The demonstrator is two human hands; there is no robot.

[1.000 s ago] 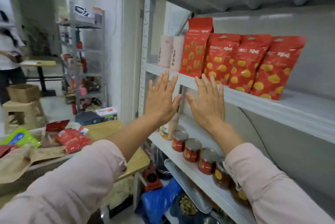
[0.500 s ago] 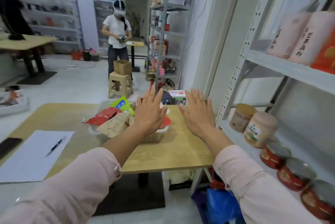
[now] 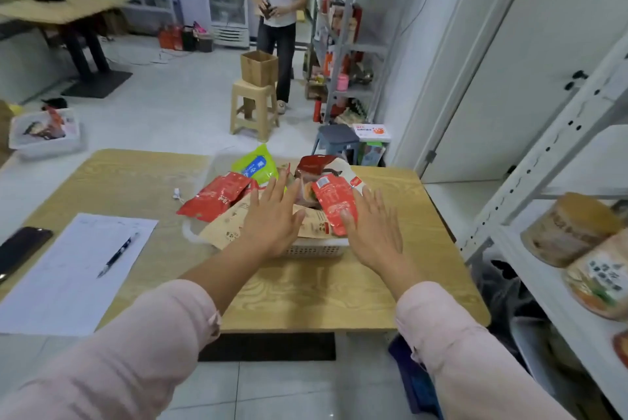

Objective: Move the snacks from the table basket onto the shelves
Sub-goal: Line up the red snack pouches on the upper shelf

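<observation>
Left: a white paper sheet [image 3: 68, 280] with a pen [image 3: 118, 254] lies flat on the wood-grain table [image 3: 306, 290]. Centre: the left hand [image 3: 272, 219] and right hand [image 3: 373, 229] hover palm-down over the white perforated plastic basket [image 3: 319, 250], fingers straight and spread, grasping nothing; whether they touch the glossy red, green and kraft-brown snack pouches [image 3: 217, 197] heaped in it cannot be told. Right: white metal shelves [image 3: 550, 287] bear round lidded tubs [image 3: 567, 229].

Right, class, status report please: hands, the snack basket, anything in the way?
Left grip and right grip open, empty, spread above the basket. Snack packets heaped in it, none lifted. Paper and pen lie left, apart from the basket.
</observation>
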